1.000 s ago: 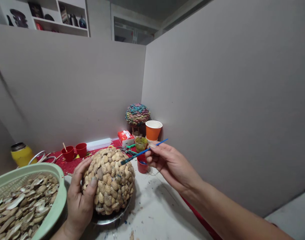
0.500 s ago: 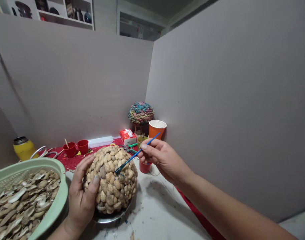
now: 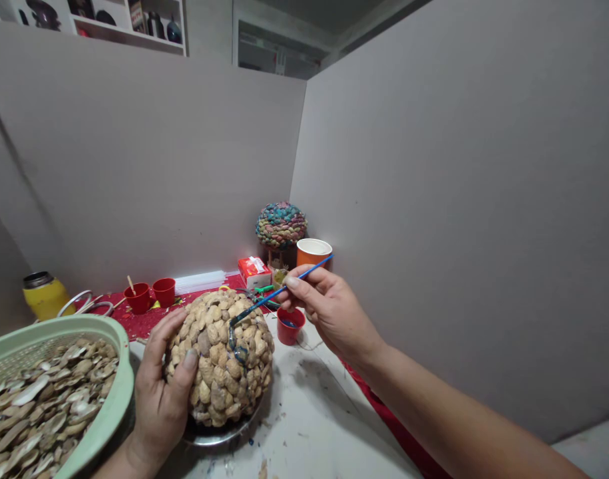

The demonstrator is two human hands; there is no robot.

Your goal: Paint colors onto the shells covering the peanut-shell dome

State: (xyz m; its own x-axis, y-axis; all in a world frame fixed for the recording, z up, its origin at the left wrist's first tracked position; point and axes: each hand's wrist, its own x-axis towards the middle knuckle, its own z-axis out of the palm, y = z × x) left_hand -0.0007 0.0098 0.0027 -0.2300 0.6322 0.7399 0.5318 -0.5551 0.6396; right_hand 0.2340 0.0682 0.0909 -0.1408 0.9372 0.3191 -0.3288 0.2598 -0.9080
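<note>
A ball covered in peanut shells (image 3: 217, 372) rests in a shiny metal bowl (image 3: 219, 439). My left hand (image 3: 162, 392) is wrapped against the ball's left side, thumb on its front. My right hand (image 3: 317, 299) pinches a blue paintbrush (image 3: 279, 291), its tip touching the upper front of the ball. Dark blue wet paint (image 3: 240, 352) runs over a few shells just below the bristles. Beneath my right hand stands a small red cup (image 3: 289, 329) holding dark blue liquid.
A green basket (image 3: 127, 379) of loose shells stands at the left. Behind are a yellow bottle (image 3: 44, 296), two red cups (image 3: 164, 291), a tissue pack (image 3: 254, 271), an orange cup (image 3: 308, 254) and a multicoloured shell ball (image 3: 281, 225). Grey panels enclose the table (image 3: 304, 419).
My right hand has shifted slightly right, and the brush tip has moved up the ball. More wet blue paint shows on the shells. My left hand keeps its hold.
</note>
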